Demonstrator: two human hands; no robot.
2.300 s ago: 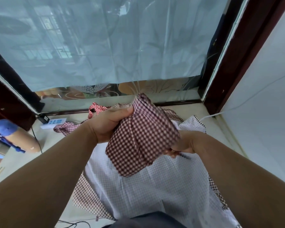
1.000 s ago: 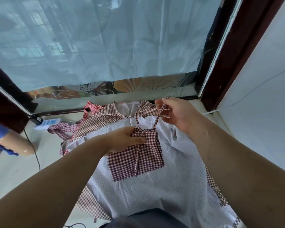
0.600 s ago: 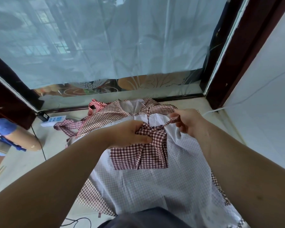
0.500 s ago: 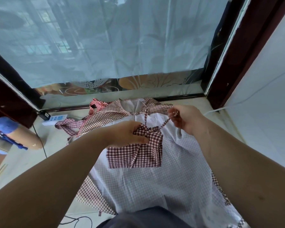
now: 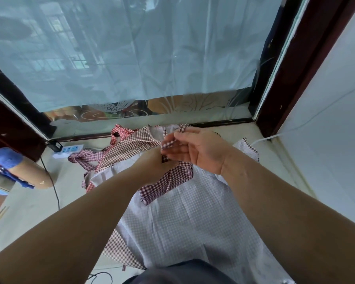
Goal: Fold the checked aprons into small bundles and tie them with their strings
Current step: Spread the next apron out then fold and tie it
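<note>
Between the right hand (image 5: 201, 149) fingertips sits a pinched checked string (image 5: 169, 142). Under the left hand (image 5: 152, 167) fingers, gripped tight, lies the folded bundle (image 5: 168, 184).

You are in a home, by a curtained window (image 5: 131, 48): below it a tiled floor (image 5: 29, 206), a power strip (image 5: 69, 149), spread checked aprons (image 5: 193, 218).

Folded dark-red checked bundle (image 5: 168, 181) atop pale apron (image 5: 193, 218), string (image 5: 168, 143) seemingly untied.
</note>
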